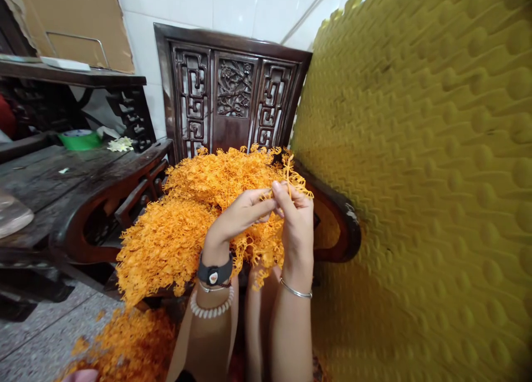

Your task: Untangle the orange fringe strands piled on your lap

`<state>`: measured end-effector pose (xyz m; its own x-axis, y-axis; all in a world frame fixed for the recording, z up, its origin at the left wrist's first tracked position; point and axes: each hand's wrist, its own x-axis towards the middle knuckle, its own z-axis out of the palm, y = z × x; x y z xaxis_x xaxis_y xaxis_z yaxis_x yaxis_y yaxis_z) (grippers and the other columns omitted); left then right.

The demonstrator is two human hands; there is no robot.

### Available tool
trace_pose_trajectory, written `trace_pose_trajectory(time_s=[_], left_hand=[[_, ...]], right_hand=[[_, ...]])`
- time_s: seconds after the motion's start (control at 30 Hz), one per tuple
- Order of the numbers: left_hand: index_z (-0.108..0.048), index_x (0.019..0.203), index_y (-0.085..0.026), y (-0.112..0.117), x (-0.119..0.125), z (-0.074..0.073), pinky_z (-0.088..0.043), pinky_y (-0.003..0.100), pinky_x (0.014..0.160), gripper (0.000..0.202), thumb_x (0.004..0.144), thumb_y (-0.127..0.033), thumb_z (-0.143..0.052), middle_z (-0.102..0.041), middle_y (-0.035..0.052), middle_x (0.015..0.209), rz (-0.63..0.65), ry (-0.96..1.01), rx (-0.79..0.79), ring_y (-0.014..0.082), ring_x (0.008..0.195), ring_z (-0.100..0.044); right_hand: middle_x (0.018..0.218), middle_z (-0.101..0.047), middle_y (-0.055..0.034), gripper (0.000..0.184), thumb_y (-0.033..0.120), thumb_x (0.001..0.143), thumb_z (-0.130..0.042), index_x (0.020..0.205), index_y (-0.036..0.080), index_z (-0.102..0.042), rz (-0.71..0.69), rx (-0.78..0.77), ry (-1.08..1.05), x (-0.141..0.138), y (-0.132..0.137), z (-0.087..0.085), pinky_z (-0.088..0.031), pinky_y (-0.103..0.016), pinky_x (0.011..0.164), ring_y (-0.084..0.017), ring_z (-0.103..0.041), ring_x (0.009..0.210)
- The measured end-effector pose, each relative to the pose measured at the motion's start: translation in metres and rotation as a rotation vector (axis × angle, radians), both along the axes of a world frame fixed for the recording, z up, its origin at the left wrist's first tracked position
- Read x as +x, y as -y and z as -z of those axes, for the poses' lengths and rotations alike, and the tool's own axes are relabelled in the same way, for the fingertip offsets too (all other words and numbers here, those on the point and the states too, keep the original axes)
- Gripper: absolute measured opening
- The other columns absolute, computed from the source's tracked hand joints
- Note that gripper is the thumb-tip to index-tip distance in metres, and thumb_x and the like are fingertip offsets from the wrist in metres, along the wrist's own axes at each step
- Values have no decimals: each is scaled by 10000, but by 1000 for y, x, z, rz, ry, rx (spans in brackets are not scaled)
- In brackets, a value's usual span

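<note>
My left hand [250, 209] and my right hand [296, 207] meet above the front of a carved wooden chair, fingertips nearly touching. Pinched in my right hand is an orange frilly plastic-looking piece [290, 168] with a thin stem and curling strands. The fingers of my left hand are closed around the near end of that piece, partly hidden behind the right thumb. Just beyond and below both hands rises a big heap of similar orange pieces [166, 235], piled on the chair seat. A few strands dangle between my wrists.
The chair's carved back [235, 88] stands against a white tiled wall. A yellow textured foam mat [432, 149] rises close on the right. At left, a dark wooden table [37, 171] bears a green tape roll [81, 140]. More orange pieces [128, 337] lie on the floor.
</note>
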<state>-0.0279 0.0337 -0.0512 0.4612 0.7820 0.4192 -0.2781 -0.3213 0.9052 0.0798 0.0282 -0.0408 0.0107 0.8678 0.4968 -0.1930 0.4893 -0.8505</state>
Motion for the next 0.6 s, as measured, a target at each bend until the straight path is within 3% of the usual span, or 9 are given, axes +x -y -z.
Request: trace_pose_trajectory(time_s=[0.2,0.33,0.5,0.6], left_hand=[[-519,803,-137,-7,12,0,-193,201,429,299,706,-393,-641,-364,-61,578,-163,132,-61,34,458,-256],[-508,764,-158,-6,20,-2,-192,202,417,263,775,-414,-566,-348,-62,537,-199,191,-26,41,444,-264],[-538,648,-155,-2,35,-8,-255,217,429,392,851,-466,-415,-386,-26,520,-286,256,-8,56,438,-327],[-479,559,-162,-5,36,-6,-233,217,406,449,830,-514,-420,-344,-34,478,-429,252,-56,55,411,-303]], right_hand=[[506,-380,42,312,364,717,-620,492,181,-505,162,19,72,8,0,-2,-289,-230,477,-65,-331,486],[470,-405,43,360,426,752,-565,494,177,-541,132,21,81,9,1,0,-271,-229,451,-60,-353,450],[457,-445,17,491,509,846,-351,585,190,-618,186,5,-84,2,2,-1,-215,-239,400,-74,-378,416],[452,-431,18,524,501,864,-310,577,185,-612,130,-13,-69,3,2,-3,-222,-238,403,-71,-363,404]])
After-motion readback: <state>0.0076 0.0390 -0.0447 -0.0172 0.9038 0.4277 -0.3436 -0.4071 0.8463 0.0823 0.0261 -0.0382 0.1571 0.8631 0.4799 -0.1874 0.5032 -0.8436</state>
